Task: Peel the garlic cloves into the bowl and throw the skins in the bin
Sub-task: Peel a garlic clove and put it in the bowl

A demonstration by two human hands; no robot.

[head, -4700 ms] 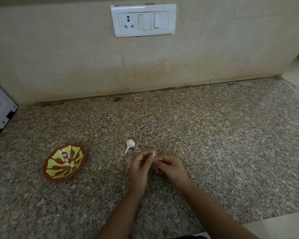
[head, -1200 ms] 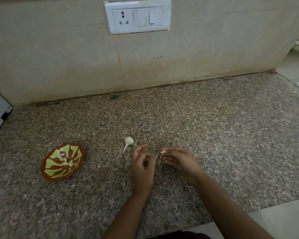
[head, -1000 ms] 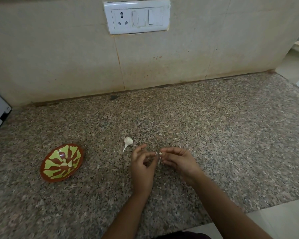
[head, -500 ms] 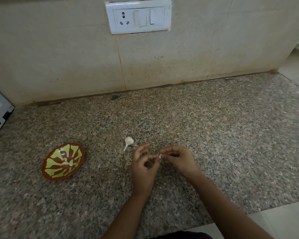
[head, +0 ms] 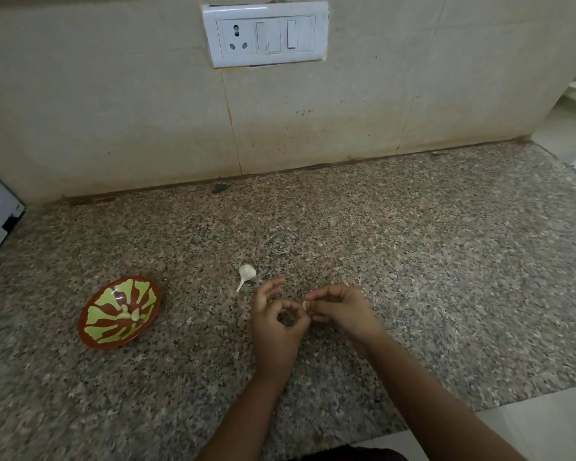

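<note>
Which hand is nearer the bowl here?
Left. The left hand is to the right of the bowl, clear of it. The right hand is farther right, beyond the left, and the two meet at a clove.

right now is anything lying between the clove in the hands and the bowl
Nothing loose does. Only the left hand sits between the clove and the bowl; the garlic head lies behind that line.

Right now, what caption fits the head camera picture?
Left hand and right hand pinch a garlic clove above the granite counter, near the painted bowl.
</note>
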